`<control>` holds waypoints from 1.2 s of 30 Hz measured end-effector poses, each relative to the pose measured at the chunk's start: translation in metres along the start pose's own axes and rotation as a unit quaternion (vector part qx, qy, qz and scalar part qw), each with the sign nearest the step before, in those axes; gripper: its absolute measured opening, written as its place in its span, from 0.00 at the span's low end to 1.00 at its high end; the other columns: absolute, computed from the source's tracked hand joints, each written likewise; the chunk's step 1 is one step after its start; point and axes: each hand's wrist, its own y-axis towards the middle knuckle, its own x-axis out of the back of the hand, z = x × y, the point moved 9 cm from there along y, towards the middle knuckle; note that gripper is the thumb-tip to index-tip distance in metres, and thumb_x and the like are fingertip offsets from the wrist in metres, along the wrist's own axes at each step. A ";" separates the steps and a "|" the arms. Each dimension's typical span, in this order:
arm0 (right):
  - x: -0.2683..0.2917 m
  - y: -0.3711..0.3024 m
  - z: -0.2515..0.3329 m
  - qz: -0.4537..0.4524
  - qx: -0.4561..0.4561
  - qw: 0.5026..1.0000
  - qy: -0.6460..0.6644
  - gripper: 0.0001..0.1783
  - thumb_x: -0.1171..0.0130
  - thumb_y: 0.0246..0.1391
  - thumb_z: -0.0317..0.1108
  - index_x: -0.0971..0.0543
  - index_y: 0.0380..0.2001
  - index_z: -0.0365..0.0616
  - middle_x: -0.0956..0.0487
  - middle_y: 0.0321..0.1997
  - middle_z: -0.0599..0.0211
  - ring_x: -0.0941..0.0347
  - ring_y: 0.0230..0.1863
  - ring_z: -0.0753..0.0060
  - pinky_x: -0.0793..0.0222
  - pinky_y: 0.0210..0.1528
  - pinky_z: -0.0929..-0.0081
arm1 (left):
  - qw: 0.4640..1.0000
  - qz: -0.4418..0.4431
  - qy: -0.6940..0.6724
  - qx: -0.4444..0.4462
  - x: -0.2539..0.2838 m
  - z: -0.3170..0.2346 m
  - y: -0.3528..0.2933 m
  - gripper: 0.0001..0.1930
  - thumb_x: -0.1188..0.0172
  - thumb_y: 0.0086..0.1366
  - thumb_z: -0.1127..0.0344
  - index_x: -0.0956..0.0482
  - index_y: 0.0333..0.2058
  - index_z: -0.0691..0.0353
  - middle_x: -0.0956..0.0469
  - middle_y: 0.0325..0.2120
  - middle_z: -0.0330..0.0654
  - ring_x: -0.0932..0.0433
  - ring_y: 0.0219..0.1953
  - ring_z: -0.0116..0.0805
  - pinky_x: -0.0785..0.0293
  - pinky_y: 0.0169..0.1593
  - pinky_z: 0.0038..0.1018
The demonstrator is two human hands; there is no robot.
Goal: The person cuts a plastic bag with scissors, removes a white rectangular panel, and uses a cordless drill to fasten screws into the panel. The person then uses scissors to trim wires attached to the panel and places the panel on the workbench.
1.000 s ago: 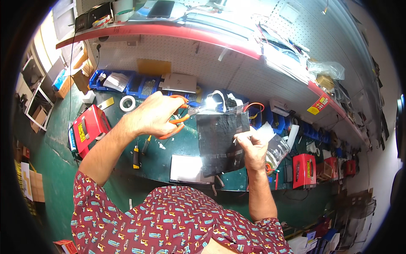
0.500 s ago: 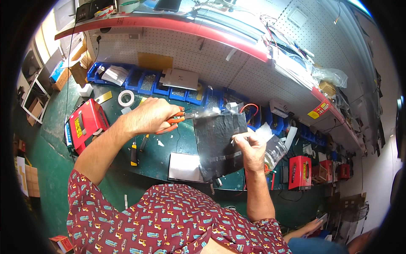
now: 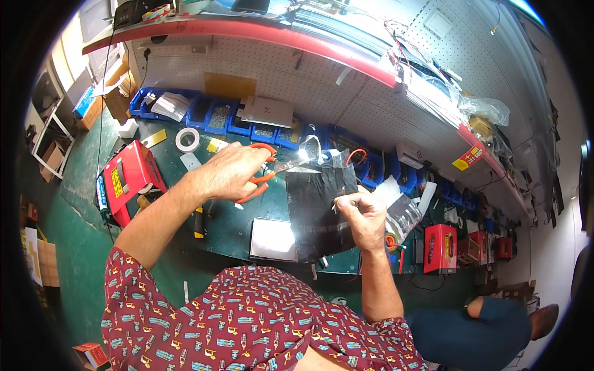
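My left hand [image 3: 232,176] grips orange-handled scissors [image 3: 288,166], their handles spread apart. The blades reach to the upper edge of a flat black pack [image 3: 314,216] that looks wrapped in tape. Clear plastic film [image 3: 334,158] sticks up from that edge, and a red wire [image 3: 357,152] curves beside it. My right hand [image 3: 366,221] pinches at the pack's right side and steadies it; a small pale bit shows at the fingertips. Under the pack's lower left lies a shiny white rectangular plate [image 3: 272,240] on the green bench.
A red case [image 3: 133,179] stands at the left, near a roll of white tape [image 3: 187,140] and a utility knife [image 3: 198,224]. Blue bins [image 3: 218,117] line the back under a red-edged shelf [image 3: 247,28]. More red boxes [image 3: 440,247] stand right. Another person [image 3: 476,331] is at lower right.
The scissors' handles have spread, and the blades have swung toward the film at the pack's top. The other person at lower right has moved further into view.
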 end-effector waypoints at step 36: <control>0.028 -0.061 0.004 -0.001 -0.039 0.999 -0.003 0.04 0.35 0.55 0.25 0.16 0.28 0.33 0.19 0.30 0.69 0.27 0.32 0.82 0.33 0.37 0.81 | 0.998 0.043 0.042 -0.021 -0.021 -0.025 -0.045 0.15 0.29 0.56 0.61 0.20 0.40 0.59 0.18 0.27 0.47 0.16 0.31 0.47 0.20 0.35 0.39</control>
